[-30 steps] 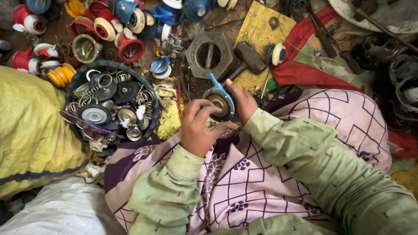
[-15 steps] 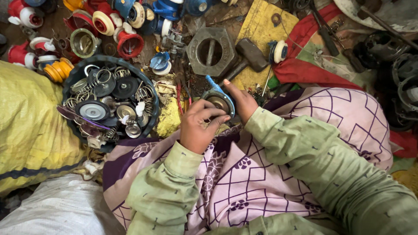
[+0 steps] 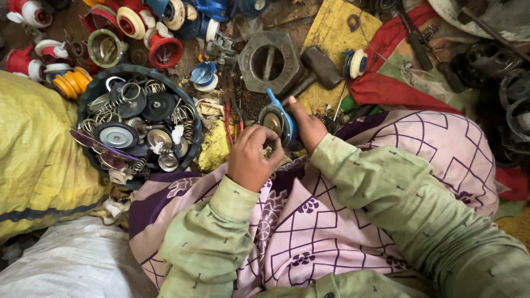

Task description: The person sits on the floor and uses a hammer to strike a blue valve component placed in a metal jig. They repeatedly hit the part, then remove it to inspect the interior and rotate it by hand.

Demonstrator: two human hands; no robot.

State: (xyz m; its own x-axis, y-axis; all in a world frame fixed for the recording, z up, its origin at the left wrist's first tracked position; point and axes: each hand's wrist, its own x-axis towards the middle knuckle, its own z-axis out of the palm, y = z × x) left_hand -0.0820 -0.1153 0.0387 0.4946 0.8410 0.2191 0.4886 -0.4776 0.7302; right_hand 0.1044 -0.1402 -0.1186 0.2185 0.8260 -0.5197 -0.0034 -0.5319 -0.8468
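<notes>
Nearest the camera, two pale green sleeves (image 3: 386, 209) reach forward over a lap covered in pink cloth with a purple lattice print (image 3: 309, 232). The left hand (image 3: 253, 157) is curled into a loose fist at the front edge of the lap, its fingers (image 3: 259, 135) bent inward and pressed against the near side of a round metal part with a blue plastic body (image 3: 277, 118); whether they pinch something small beneath cannot be told. The right hand (image 3: 306, 126) grasps the same part from the other side, palm against its blue rim, the forefinger stretched straight up along the edge. The part thus sits between the two hands, just past the knees, above the cluttered floor (image 3: 248, 105). Left of the left hand lies a crumpled yellow scrap (image 3: 214, 148), and beyond that a black round tub (image 3: 94, 94) heaped with springs, discs and washers. A yellow sack (image 3: 33, 160) lies against the tub's left side, a white sack (image 3: 72, 265) below it. Farther out, right behind the held part, stands a large grey hexagonal nut (image 3: 270, 59) with a hammer (image 3: 317, 69) leaning beside it on a yellow board (image 3: 337, 33). Red cloth (image 3: 386, 83) spreads to the right, and red, white and blue valve parts (image 3: 143, 27) crowd the far left of the floor.
</notes>
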